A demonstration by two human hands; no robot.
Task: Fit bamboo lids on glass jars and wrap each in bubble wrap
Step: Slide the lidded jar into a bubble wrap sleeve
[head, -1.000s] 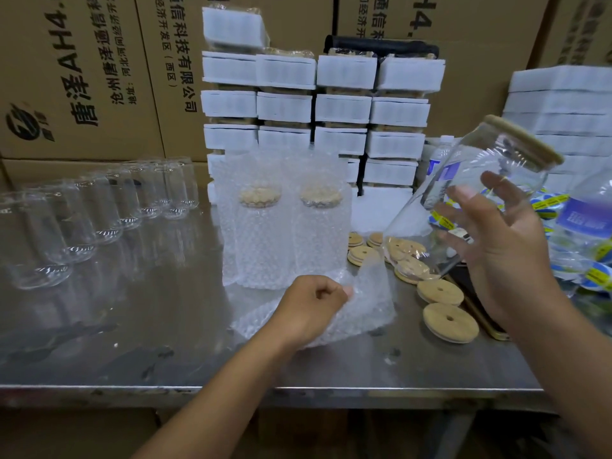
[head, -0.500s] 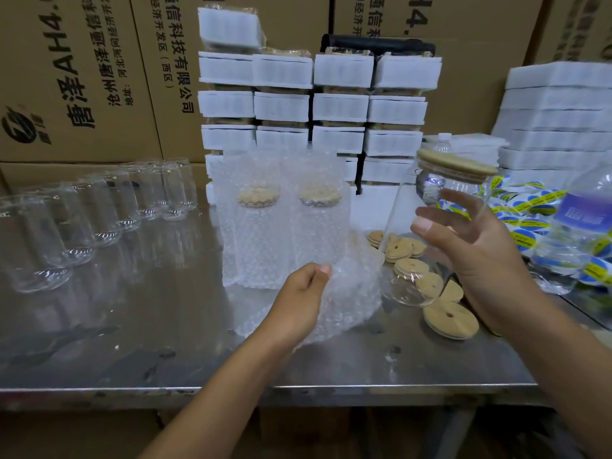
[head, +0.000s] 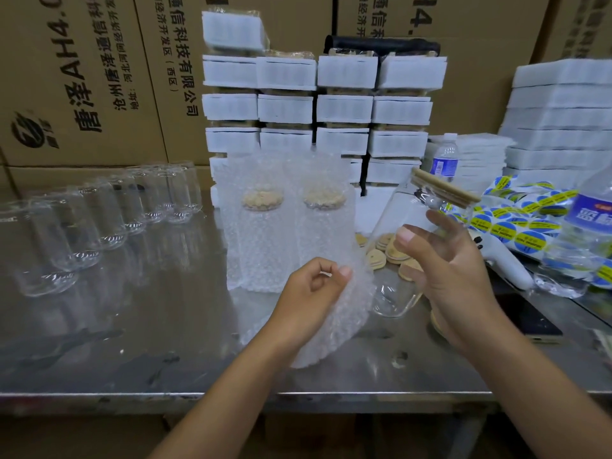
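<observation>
My right hand (head: pixel 453 286) grips a clear glass jar (head: pixel 395 286) with a bamboo lid (head: pixel 443 190) on its top; the jar is tilted, lid up and to the right, above the steel table (head: pixel 132 342). My left hand (head: pixel 314 293) pinches a sheet of bubble wrap (head: pixel 344 319) and holds it raised, just left of the jar's base. Two wrapped jars (head: pixel 288 233) with lids stand behind the hands. Loose bamboo lids (head: pixel 394 253) lie behind the held jar. Several bare glass jars (head: pixel 109 213) stand in a row at the left.
Stacks of white foam-wrapped packs (head: pixel 318 107) and cardboard boxes (head: pixel 82 77) line the back. At the right are a roll of blue and yellow stickers (head: pixel 516 223), water bottles (head: pixel 592 233), a white tool (head: pixel 503 263) and a dark phone (head: pixel 536 323).
The right hand has brought the lidded jar down and left towards the left hand. The left hand has lifted the bubble wrap sheet off the table.
</observation>
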